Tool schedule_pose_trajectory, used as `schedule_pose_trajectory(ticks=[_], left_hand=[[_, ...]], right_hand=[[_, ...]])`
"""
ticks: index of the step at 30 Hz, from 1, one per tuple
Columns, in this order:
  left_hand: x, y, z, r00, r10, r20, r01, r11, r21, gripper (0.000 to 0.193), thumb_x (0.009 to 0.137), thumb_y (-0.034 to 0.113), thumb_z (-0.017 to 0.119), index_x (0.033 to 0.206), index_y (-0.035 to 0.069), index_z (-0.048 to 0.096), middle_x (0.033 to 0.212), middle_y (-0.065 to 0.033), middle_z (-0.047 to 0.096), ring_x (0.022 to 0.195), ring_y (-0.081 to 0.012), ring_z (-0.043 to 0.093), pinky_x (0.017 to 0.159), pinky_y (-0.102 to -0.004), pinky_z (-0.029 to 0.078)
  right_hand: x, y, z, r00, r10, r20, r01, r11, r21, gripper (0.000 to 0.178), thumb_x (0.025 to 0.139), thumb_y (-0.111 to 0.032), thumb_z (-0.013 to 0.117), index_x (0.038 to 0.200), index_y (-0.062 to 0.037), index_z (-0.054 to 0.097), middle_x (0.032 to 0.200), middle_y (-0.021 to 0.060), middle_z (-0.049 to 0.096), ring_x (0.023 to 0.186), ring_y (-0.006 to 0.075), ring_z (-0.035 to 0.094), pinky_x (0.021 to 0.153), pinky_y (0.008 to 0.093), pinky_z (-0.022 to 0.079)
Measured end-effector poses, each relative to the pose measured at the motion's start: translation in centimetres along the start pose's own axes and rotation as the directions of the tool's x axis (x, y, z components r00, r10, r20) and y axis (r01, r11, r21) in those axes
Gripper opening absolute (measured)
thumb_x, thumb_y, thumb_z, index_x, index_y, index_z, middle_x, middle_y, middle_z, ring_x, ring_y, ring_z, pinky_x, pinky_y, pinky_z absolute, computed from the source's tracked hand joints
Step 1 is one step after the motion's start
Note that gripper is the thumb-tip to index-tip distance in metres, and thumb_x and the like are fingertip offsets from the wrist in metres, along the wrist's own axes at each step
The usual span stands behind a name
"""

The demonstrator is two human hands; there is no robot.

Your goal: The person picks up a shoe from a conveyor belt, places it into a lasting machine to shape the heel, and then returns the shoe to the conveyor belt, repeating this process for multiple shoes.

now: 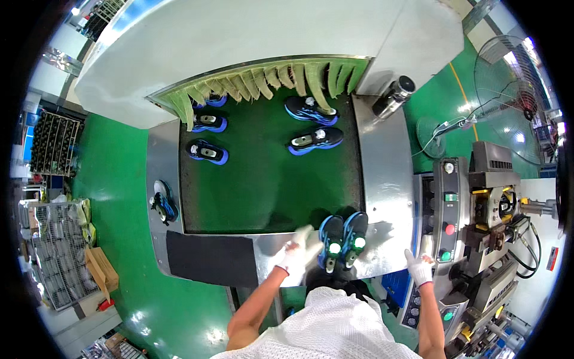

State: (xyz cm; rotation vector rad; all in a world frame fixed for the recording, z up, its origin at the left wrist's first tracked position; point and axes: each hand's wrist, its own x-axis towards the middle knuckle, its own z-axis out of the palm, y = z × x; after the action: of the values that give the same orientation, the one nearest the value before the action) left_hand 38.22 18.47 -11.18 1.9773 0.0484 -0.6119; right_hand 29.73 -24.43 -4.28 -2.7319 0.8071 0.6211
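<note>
Left hand (293, 254), white-gloved and blurred, is reaching over the metal ledge (382, 266), its fingers spreading; contact with the surface is not showing clearly. Just to its right, two black-and-blue shoes (330, 234) are standing side by side. Nearby on its left, a black mat (209, 258) is lying on the ledge; farther left, a lone shoe (163, 202) is resting. Beyond this hand, five more shoes are sitting on the green belt (263, 179), the farthest ones partly passing behind a fringed curtain (263, 82). Right hand (420, 268), also gloved, is hanging beside the ledge's right corner, near a control panel (446, 206) on its right.
</note>
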Motion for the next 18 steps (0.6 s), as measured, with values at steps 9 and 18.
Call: schedule_pose_trajectory(ticks=[9,18], left_hand=[[16.3,-7.9,-31.6,0.613,0.272,-0.742,0.167,0.873,0.458,0.073,0.097,0.024,0.067,0.151,-0.008,0.031,0.151,-0.0303,0.039,0.139,-0.0441,0.040,0.118,-0.0466,0.033],[21.0,-6.9,-33.3,0.726,0.263,-0.636,0.195,0.808,0.556,0.042,0.105,0.031,0.053,0.133,0.001,0.060,0.131,-0.0216,0.059,0.121,-0.0370,0.054,0.105,-0.0433,0.042]], right_hand=[[-3.3,-17.5,15.4,0.960,-0.055,-0.274,0.088,0.990,0.109,0.088,0.084,-0.040,0.077,0.153,-0.0024,0.037,0.112,0.0218,0.066,0.090,0.0379,0.064,0.083,0.0493,0.048],[-4.9,-21.5,11.9,0.975,0.122,0.187,-0.202,0.844,0.497,0.075,0.089,-0.037,0.065,0.145,0.0061,0.041,0.103,0.0253,0.071,0.097,0.0421,0.070,0.090,0.0481,0.054]])
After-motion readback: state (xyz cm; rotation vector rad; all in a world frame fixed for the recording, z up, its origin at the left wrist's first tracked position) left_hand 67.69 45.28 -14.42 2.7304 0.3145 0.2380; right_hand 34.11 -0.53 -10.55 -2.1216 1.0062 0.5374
